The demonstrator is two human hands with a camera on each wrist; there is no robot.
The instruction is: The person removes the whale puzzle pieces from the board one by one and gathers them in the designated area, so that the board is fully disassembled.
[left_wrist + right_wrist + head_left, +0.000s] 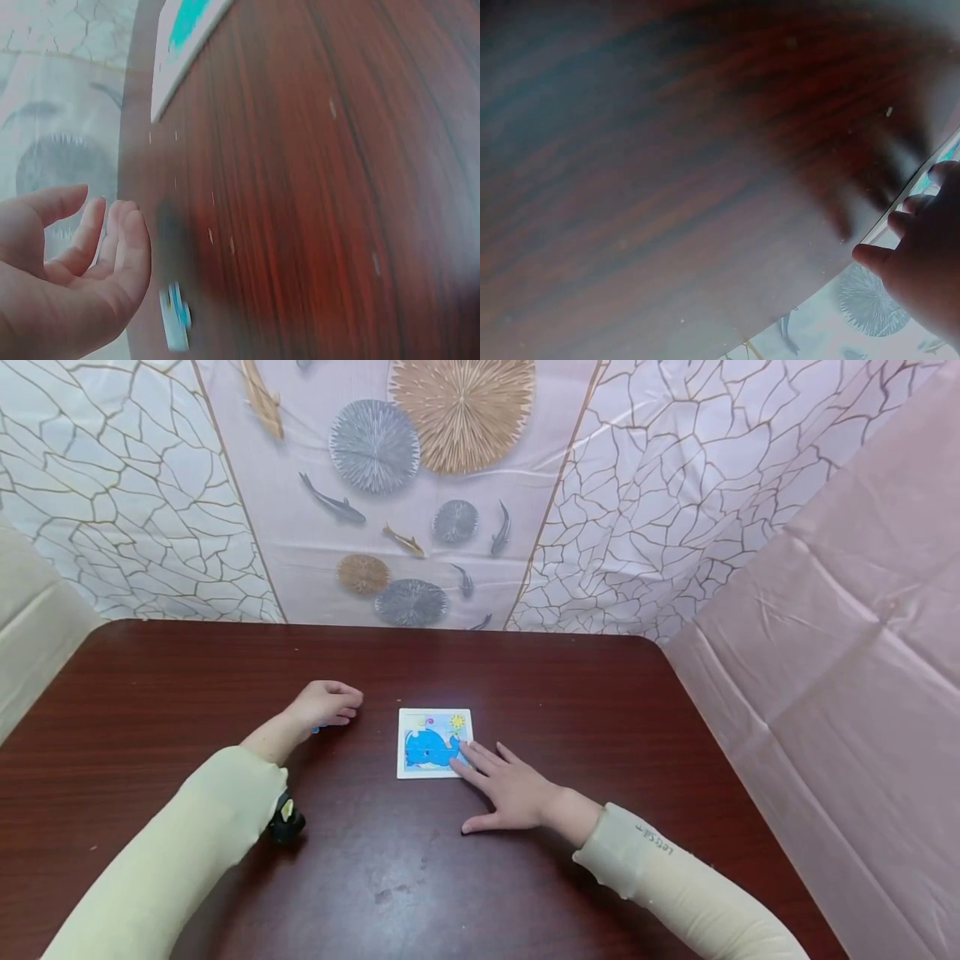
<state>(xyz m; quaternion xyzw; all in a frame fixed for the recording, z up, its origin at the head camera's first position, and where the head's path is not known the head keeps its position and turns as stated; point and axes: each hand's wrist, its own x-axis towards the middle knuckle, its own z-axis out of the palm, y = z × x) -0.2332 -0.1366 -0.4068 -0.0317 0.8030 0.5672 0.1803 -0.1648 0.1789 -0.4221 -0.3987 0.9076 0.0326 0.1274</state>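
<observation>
A square whale jigsaw puzzle (427, 750) with a white border lies flat on the table, showing a blue whale and a yellow sun. Fingertips of my right hand (512, 792) touch its lower right side, the fingers straight and spread. Left of the puzzle, my left hand (326, 703) hovers over the table with fingers loosely bent; the left wrist view shows nothing between thumb and fingers. Beneath that hand lies a small white-and-blue puzzle piece (175, 319), mostly hidden by the hand in the head view. The right wrist view catches only the puzzle's edge.
The dark reddish-brown table (420, 877) ends at a patterned curtain (360, 568) behind. A plain pinkish curtain (817, 635) hangs along the right side. A black device (286, 820) is at the left wrist, below the sleeve cuff.
</observation>
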